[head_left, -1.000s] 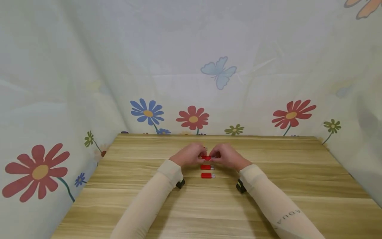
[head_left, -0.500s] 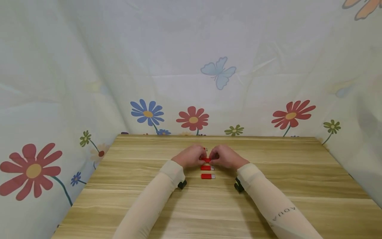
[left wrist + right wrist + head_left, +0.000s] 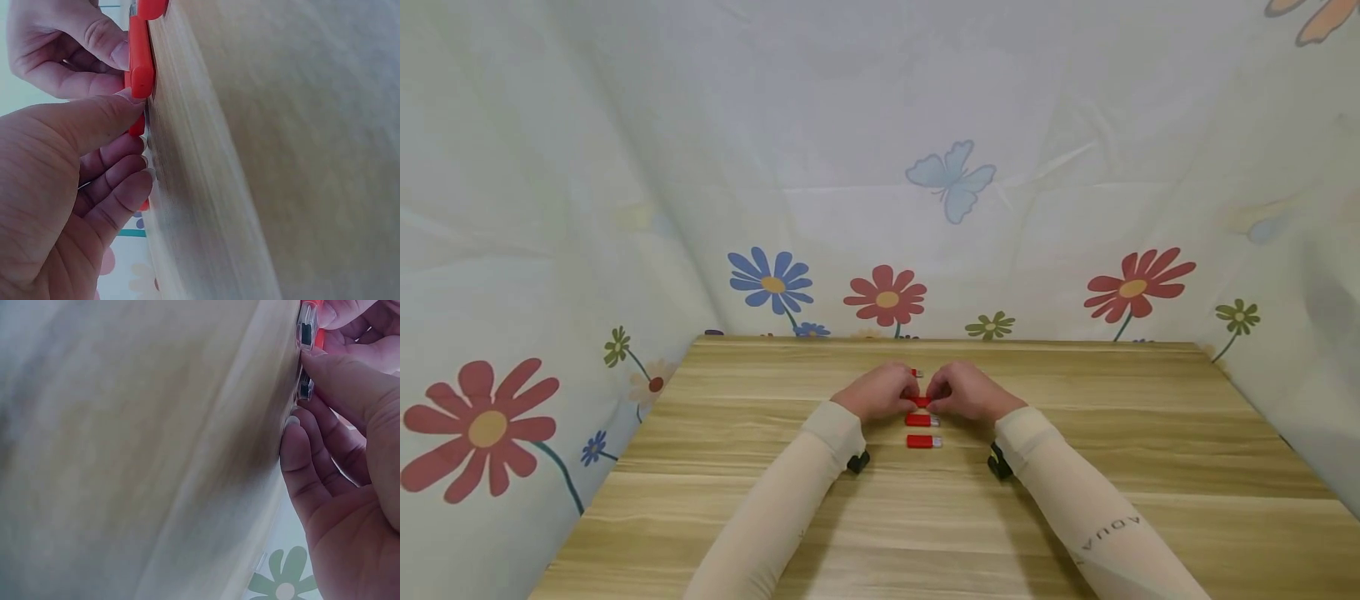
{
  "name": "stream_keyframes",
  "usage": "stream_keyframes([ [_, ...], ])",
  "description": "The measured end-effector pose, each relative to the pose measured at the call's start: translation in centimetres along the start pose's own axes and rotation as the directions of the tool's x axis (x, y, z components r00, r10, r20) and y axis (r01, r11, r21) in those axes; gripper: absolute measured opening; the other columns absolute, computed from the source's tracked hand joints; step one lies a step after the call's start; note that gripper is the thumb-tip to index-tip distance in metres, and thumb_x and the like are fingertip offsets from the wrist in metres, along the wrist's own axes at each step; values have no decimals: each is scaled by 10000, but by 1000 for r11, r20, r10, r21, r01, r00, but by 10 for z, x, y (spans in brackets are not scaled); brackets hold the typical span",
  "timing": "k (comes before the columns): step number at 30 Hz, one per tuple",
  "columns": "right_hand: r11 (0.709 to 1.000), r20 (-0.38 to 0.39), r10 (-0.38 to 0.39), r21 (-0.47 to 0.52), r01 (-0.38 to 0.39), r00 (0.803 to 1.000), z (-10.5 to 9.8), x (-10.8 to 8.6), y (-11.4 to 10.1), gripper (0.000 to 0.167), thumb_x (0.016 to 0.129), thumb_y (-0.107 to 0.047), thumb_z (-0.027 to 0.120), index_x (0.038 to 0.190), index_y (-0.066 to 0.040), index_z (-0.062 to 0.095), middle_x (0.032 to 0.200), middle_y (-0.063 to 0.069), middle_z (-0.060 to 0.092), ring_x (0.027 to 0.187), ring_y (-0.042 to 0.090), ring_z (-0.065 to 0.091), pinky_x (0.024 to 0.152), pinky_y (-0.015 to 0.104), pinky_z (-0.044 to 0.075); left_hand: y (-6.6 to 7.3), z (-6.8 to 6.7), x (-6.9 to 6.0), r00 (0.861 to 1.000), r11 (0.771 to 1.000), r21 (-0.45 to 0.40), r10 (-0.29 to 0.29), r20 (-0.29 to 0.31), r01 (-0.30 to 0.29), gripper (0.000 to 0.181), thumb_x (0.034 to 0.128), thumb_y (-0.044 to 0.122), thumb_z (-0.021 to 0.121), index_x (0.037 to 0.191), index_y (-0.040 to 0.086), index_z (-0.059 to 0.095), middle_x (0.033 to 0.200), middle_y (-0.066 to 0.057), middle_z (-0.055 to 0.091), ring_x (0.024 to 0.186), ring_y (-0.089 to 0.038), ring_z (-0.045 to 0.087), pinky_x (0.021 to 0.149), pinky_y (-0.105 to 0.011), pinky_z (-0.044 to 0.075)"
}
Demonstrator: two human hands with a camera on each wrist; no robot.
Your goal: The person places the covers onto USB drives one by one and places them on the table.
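Four red USB sticks with metal ends lie in a column on the wooden table. In the head view, my left hand (image 3: pixel 880 393) pinches the left end of one red stick (image 3: pixel 919 402), and my right hand (image 3: pixel 972 393) pinches its right end. Just nearer lie a second stick (image 3: pixel 917 421) and a third stick (image 3: pixel 919 442); a far stick (image 3: pixel 915 373) is partly hidden by the left hand. The left wrist view shows my left hand (image 3: pixel 62 181) with fingertips at the table. In the right wrist view, my right hand (image 3: pixel 356 450) partly hides the held stick (image 3: pixel 305 389).
The wooden table (image 3: pixel 895 517) ends at the back and sides against a pale curtain (image 3: pixel 820 150) printed with flowers and a butterfly. Dark wrist devices show under both cuffs: a left device (image 3: pixel 857 461) and a right device (image 3: pixel 999 461).
Compared with one second ago, the held stick sits slightly nearer to the second stick, and its metal end is now covered by my right fingers. Since half a second ago, the hands look nearly still.
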State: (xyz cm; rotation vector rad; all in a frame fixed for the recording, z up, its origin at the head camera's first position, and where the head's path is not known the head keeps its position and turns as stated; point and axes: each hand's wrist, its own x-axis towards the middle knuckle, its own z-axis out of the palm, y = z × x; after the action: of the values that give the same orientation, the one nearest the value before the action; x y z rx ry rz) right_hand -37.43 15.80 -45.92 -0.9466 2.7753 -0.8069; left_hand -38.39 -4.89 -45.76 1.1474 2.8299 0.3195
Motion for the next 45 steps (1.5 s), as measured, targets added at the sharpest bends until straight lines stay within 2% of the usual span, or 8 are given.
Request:
stream_keyframes([
  [20,1000,7,-2,27,2,1000,-4,-3,4,112,863,-152,826,957,-102,792,900,-20,755,812,86,655,798,318,590,1,-2,1,998,997,-55,-55,35,56,94,914,271,785,951,185,789,775,86,654,735,-111,568,722,-201,499],
  [23,998,4,33,55,-33,999,-6,-3,9,133,868,-177,825,977,-111,790,926,-18,751,832,102,654,814,327,587,-1,-2,1,997,995,-76,-67,27,69,97,917,289,782,882,200,764,725,73,623,696,-116,552,668,-210,478],
  [26,992,-13,85,92,-84,996,-9,-4,14,154,876,-196,818,1003,-113,785,960,-10,746,857,118,654,830,341,584,-5,-3,1,996,990,-105,-90,2,90,187,952,306,736,803,194,731,677,44,590,658,-130,535,627,-237,464],
  [29,988,-42,116,105,-111,992,-15,-5,21,154,898,-190,795,1022,-99,778,979,8,741,868,134,652,831,354,580,-8,-3,3,991,986,-116,-128,-46,122,185,977,316,701,868,172,742,753,44,625,710,-129,561,689,-252,508],
  [34,993,-117,109,47,-104,987,-26,-7,33,152,909,-133,769,1027,-39,775,974,60,741,866,165,660,808,384,578,-11,-6,10,981,986,-42,-164,-100,160,219,968,294,716,1127,147,743,1033,23,694,925,-149,622,916,-297,557],
  [40,989,-138,143,-26,-148,980,-35,-12,42,192,893,-115,772,1058,-17,771,1074,122,742,995,272,679,900,466,564,-12,-10,17,981,983,68,-160,-110,168,322,971,278,713,1255,125,715,1213,-27,693,1099,-196,632,1045,-332,520],
  [45,991,-160,85,-92,-101,983,-39,-14,49,236,875,-88,770,1075,37,754,1106,187,744,1068,373,677,957,520,540,-14,-7,20,980,976,115,-171,-105,183,338,969,280,715,1266,118,711,1245,-34,678,1108,-195,615,1053,-330,510],
])
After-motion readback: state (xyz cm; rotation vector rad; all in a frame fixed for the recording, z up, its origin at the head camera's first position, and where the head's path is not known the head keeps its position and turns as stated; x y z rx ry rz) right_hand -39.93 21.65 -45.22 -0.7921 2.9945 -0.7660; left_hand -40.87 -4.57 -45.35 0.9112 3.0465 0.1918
